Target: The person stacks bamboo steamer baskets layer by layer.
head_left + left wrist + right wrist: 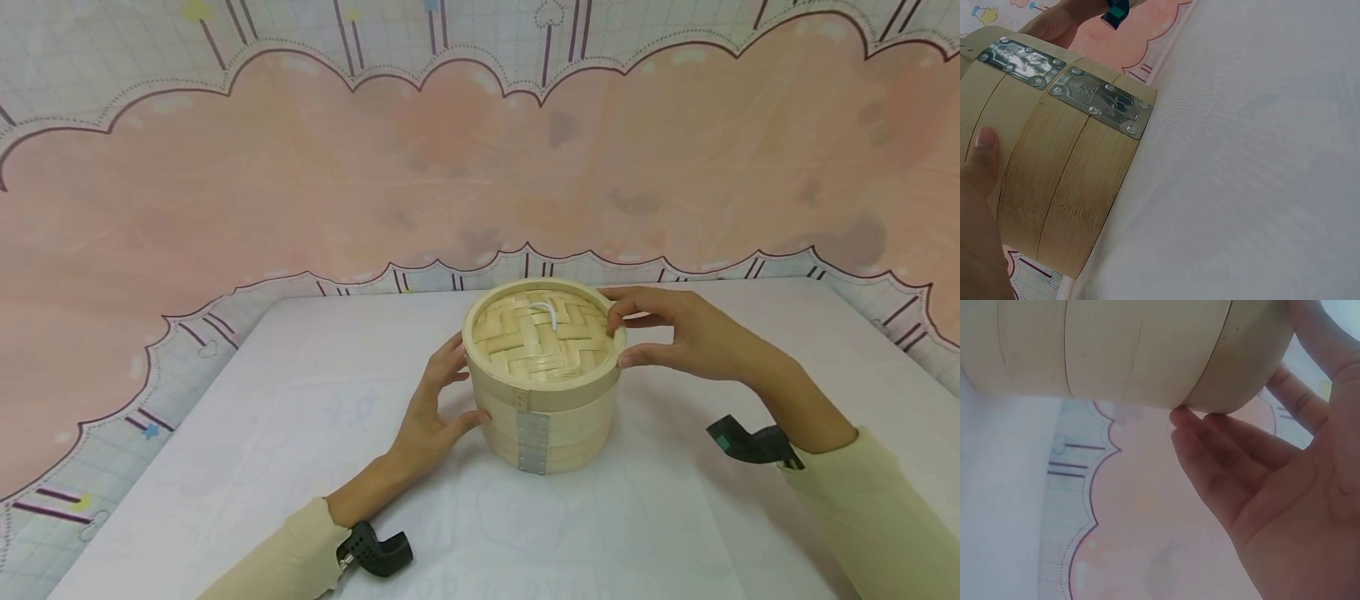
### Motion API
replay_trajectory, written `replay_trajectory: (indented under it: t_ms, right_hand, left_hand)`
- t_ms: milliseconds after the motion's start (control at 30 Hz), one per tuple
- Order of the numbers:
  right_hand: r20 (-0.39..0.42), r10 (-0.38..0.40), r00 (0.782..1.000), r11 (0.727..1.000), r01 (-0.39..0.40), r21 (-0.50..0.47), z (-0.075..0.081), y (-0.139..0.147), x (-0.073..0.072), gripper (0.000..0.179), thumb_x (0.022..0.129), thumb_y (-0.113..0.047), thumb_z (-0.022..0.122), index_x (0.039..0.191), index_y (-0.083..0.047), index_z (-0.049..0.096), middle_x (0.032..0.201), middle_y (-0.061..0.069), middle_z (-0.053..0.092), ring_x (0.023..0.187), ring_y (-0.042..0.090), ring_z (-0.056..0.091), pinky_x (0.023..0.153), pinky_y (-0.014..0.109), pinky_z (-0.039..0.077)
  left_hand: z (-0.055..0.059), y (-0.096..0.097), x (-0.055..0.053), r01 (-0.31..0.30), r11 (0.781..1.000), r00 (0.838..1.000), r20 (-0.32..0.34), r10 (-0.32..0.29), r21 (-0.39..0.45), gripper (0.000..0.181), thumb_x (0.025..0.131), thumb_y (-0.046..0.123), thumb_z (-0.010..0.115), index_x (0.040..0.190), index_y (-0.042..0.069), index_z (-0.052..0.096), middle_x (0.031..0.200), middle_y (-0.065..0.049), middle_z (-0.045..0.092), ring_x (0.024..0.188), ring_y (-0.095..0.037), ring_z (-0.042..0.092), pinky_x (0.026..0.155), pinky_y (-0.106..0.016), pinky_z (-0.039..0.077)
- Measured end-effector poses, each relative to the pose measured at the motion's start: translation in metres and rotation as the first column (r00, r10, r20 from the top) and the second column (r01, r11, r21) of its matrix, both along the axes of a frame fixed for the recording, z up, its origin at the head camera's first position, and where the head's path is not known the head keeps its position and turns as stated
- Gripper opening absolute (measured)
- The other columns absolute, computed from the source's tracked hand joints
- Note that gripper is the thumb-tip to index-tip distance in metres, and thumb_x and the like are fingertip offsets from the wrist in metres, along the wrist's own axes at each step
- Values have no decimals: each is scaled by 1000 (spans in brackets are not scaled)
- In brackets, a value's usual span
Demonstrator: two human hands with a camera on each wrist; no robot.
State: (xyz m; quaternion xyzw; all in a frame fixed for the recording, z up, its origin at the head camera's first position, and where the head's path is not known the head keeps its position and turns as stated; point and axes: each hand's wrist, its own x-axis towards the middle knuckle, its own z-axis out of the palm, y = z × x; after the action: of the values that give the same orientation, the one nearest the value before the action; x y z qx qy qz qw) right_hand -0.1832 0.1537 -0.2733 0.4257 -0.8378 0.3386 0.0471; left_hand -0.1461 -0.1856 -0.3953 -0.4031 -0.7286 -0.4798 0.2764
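A round bamboo steamer (577, 437) of stacked tiers stands upright on the table. Its woven lid (517, 342) sits on top, with a small white loop near the middle. My left hand (431, 408) holds the steamer's left side, thumb on the front wall and fingers around toward the back. In the left wrist view, the thumb (985, 156) presses the wall, and two riveted metal plates (1099, 100) show beside it. With thumb and fingers spread around the lid's right edge, my right hand (693, 333) grips its rim. Fingertips (1188, 419) touch the lid's side in the right wrist view.
A white cover lies over the table (262, 467). Behind it hangs a pink and pale patterned cloth (375, 183), which also drops along the left and right table edges. Black cameras (753, 442) are strapped to both wrists.
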Motion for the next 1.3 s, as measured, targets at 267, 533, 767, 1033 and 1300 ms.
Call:
replay_trajectory:
  t_ms: [267,533,767,1033,1300]
  right_hand:
    - [28,24,999,1000,-24,-2,0,-1,0,40,76,-22,81,108,-15,57,144,10,44,129,28,44,99,44,45]
    - [56,24,998,1000,-25,17,0,-2,-1,46,76,-26,81,110,-11,54,145,12,41,131,30,40,100,44,43]
    - [53,27,998,1000,-27,9,0,-2,-2,42,76,-26,82,105,-13,54,146,13,41,132,30,40,99,40,45]
    - [82,22,996,1000,-24,18,0,0,-5,33,79,-24,80,101,-17,56,149,12,37,133,30,39,98,43,47]
    - [134,12,991,1000,-13,7,-1,1,-8,30,80,-25,79,99,-18,56,151,7,35,131,29,42,99,47,45]
  left_hand:
    - [1,1,0,-2,1000,1000,-7,2,5,76,85,34,69,148,17,31,152,-18,27,135,-33,33,96,-45,45]
    - [1,2,-1,-5,1000,1000,-22,6,6,76,85,34,68,149,18,31,152,-18,26,135,-32,33,95,-46,45]
    - [9,5,3,4,1000,997,-75,-2,26,75,82,27,71,146,14,35,147,-25,30,135,-30,34,92,-45,47]
    - [28,11,19,0,999,997,-75,4,42,69,83,19,72,142,8,39,143,-29,34,134,-28,36,91,-43,48]
    - [16,8,7,6,998,997,-71,-1,61,67,85,24,71,142,7,40,145,-25,35,133,-31,36,90,-45,48]
